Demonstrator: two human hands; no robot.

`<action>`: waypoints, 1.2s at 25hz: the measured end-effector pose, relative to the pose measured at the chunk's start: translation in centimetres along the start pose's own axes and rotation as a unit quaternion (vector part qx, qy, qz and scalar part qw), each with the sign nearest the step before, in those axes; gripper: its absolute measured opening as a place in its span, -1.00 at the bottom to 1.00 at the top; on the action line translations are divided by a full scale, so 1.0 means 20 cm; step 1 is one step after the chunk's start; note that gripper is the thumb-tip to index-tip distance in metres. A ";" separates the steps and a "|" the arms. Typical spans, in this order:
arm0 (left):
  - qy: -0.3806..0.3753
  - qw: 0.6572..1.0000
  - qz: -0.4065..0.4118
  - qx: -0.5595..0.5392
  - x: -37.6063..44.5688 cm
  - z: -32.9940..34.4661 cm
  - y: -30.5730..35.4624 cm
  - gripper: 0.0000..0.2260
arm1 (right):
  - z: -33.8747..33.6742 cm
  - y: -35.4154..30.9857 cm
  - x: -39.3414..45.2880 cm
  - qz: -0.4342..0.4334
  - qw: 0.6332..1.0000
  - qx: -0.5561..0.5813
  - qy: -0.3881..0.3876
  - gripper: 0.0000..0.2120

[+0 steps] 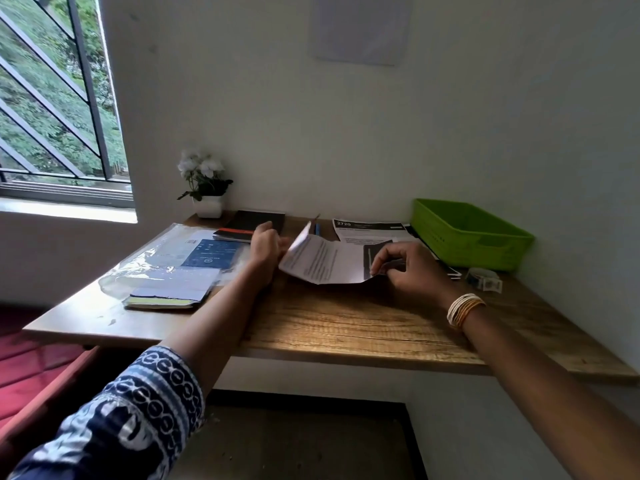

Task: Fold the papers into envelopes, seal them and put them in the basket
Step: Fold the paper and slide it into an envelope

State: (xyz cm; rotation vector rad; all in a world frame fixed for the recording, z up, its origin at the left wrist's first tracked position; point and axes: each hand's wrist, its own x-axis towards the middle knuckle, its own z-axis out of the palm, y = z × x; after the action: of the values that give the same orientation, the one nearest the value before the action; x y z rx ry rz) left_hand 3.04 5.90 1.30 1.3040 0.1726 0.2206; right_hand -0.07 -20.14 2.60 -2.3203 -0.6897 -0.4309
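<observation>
Centrally, one printed paper (329, 263) is pinched by both hands' fingers (375, 268) for folding; basket (467, 237) awaits at the desk's (346, 323) far right corner.

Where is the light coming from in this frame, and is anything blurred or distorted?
Head view: daylight enters from the window at left, throwing glare on the plastic sleeve and a bright band along the desk's front edge; the left hand and the paper's raised corner are motion-blurred; wide-angle distortion bends the edges.
</observation>
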 end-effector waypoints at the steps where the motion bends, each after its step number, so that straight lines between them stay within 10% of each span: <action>1: 0.000 0.999 -0.027 -0.042 0.00 0.00 0.01 -0.54 | -0.01 0.00 -0.01 -0.002 1.000 -0.012 -0.001 -0.66; 11: -0.101 0.949 0.082 0.287 -0.05 0.05 -0.03 -0.41 | -0.08 0.08 0.06 0.092 0.973 -0.197 -0.075 -0.82; 20: -0.113 0.878 0.126 0.448 -0.07 0.07 -0.04 -0.60 | 0.29 -0.10 0.35 0.273 0.958 -0.002 -0.082 -0.83; 30: -0.082 0.976 0.030 0.198 -0.01 0.07 -0.05 -0.51 | 0.35 -0.11 0.41 0.323 0.937 0.130 -0.034 -0.66</action>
State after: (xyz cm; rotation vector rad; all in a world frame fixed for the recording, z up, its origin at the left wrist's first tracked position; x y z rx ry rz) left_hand 3.24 4.33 0.75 1.7185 0.0354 0.1316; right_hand 6.12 -11.08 2.51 -2.1542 0.0168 0.0449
